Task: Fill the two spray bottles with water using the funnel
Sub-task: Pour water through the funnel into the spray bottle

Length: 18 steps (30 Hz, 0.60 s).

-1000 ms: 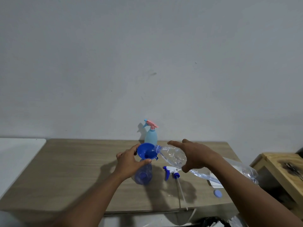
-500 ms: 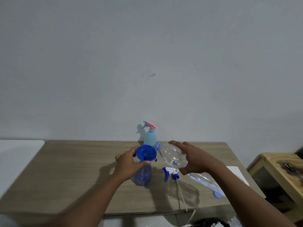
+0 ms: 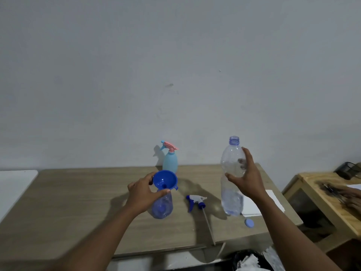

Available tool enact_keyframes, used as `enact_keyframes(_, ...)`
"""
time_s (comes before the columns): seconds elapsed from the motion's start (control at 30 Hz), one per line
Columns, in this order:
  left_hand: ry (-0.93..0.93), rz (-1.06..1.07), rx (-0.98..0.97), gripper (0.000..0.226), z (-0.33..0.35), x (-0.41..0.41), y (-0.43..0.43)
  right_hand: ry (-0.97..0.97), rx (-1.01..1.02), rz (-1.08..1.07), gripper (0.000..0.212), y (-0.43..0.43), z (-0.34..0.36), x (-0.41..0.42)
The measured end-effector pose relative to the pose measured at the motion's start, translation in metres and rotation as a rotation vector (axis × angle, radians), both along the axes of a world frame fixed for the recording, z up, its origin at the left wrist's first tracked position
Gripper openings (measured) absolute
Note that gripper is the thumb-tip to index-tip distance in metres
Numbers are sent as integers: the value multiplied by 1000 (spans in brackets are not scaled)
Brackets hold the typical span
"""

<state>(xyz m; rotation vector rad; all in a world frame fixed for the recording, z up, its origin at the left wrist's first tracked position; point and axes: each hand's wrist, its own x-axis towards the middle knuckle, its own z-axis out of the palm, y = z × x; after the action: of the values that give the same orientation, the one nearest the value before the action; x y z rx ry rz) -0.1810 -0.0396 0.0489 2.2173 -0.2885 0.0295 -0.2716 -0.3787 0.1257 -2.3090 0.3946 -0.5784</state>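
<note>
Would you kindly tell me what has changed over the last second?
The right hand has swung the water bottle away from the funnel to the right, tipping it back upright. The left hand still steadies the funnel on the clear spray bottle; the loose sprayer head, cap and light blue spray bottle stayed put.

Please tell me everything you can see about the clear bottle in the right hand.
The clear bottle is tall, see-through plastic with a bluish neck and no cap. It is upright, mouth up. Water seems to fill only its lower part. The right hand grips its upper half, fingers curled round it. Whether its base touches the table is unclear.
</note>
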Motion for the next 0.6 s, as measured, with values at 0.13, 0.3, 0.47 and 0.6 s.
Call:
enact_keyframes(0.13, -3, 14, 12, 67, 2, -2, -2, -57, 93, -74, 105, -5, -17, -2)
enact_keyframes(0.3, -13, 15, 32, 64, 4, -3, -1, -64, 156, -126, 107, -8, -32, -2)
enact_keyframes(0.47, -11, 13, 46, 69, 4, -1, 0, -77, 184, -143, 109, -11, -39, -3)
enact_keyframes(0.6, 7, 3, 33, 72, 2, -1, 1, -65, 191, -149, 112, -9, -41, -4)
